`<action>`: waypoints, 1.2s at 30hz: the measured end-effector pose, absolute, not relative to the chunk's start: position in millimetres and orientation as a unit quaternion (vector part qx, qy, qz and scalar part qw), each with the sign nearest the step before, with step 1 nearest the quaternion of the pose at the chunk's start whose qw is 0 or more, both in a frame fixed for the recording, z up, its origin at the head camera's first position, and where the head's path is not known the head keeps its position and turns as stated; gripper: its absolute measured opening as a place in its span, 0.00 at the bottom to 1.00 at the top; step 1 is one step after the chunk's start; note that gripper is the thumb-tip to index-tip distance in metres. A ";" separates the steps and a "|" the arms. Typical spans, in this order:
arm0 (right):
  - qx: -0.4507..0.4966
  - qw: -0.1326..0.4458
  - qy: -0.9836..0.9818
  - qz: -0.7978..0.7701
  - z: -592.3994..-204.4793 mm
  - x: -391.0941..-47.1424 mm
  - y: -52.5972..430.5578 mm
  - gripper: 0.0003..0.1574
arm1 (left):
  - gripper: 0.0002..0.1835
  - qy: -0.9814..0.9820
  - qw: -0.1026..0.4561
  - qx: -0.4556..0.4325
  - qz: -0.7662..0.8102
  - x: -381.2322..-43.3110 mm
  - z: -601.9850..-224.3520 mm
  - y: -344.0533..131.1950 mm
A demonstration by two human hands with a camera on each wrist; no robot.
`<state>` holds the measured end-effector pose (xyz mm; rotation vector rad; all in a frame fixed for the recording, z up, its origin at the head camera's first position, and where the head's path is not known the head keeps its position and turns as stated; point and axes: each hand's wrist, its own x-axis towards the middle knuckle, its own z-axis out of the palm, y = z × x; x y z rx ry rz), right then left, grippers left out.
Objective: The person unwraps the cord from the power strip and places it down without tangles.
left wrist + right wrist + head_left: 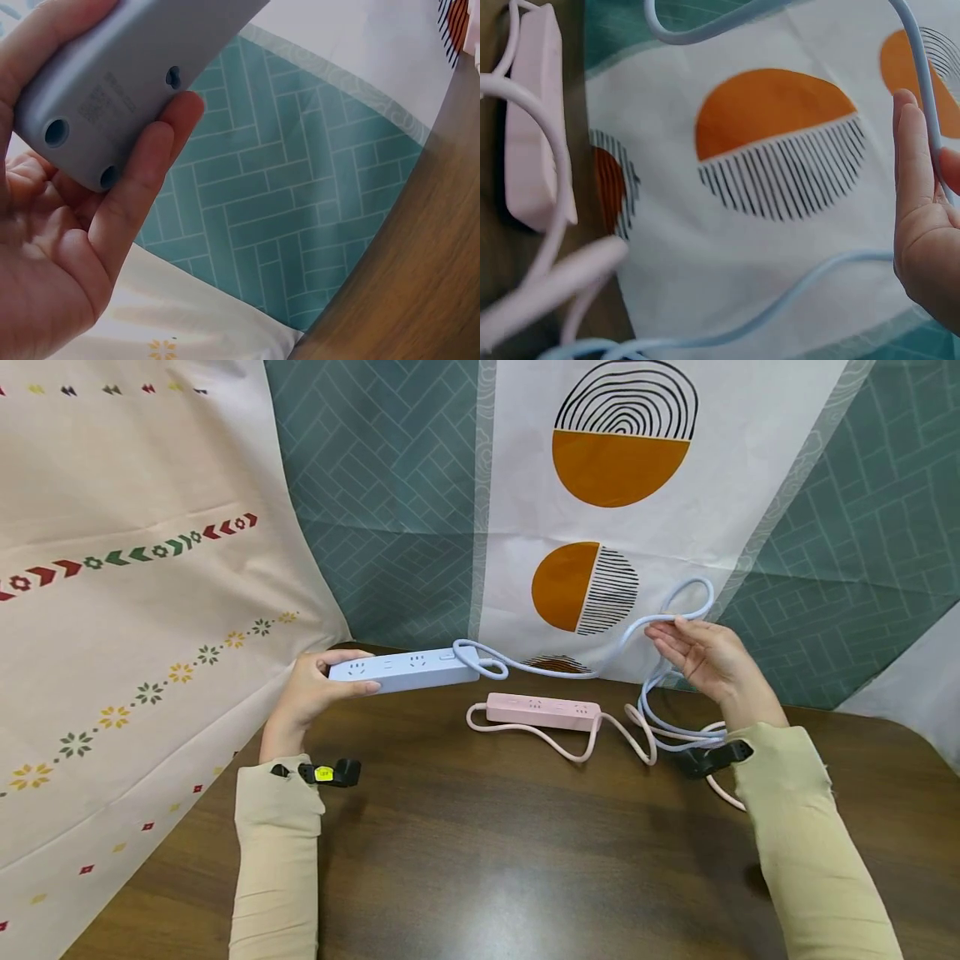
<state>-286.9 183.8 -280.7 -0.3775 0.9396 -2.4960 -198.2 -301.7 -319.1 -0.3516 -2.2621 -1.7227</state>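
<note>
My left hand (311,689) grips one end of a light blue power strip (405,670), held up above the table. In the left wrist view, the underside of the strip (97,97) with its mounting holes faces the camera. Up at the right, my right hand (708,660) pinches the blue cord (630,631) between thumb and fingers. That cord loops near the strip's right end, runs across to the right hand, then hangs down to the table. A pink power strip (543,712) lies on the table between the hands, its pink cord (555,745) curving around it.
The brown wooden table (480,843) spreads below both hands. Blue and pink cords (686,737) lie tangled under the right hand, partly hidden by the wrist strap. Behind stands a patterned cloth backdrop (390,510), and a cream cloth (135,610) hangs on the left.
</note>
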 end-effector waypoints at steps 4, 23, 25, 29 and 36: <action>-0.127 0.217 0.309 -0.917 -275.5 -286.5 201.6 0.19 | 0.21 -0.790 0.137 -0.117 -0.587 -197.6 -319.4 -302.3; -0.088 0.238 0.225 -0.941 -270.3 -273.7 296.1 0.24 | 0.25 -0.832 0.120 -0.046 -0.540 -203.0 -323.3 -300.2; -0.088 0.247 0.213 -0.941 -269.4 -272.5 303.6 0.25 | 0.26 -0.835 0.126 -0.038 -0.534 -203.9 -324.1 -300.1; -0.075 0.244 0.194 -0.947 -269.3 -268.5 315.7 0.25 | 0.27 -0.843 0.140 -0.018 -0.519 -205.4 -325.9 -300.1; -0.069 0.249 0.181 -0.949 -276.5 -261.7 336.9 0.26 | 0.28 -0.840 0.188 0.019 -0.509 -207.1 -325.1 -297.2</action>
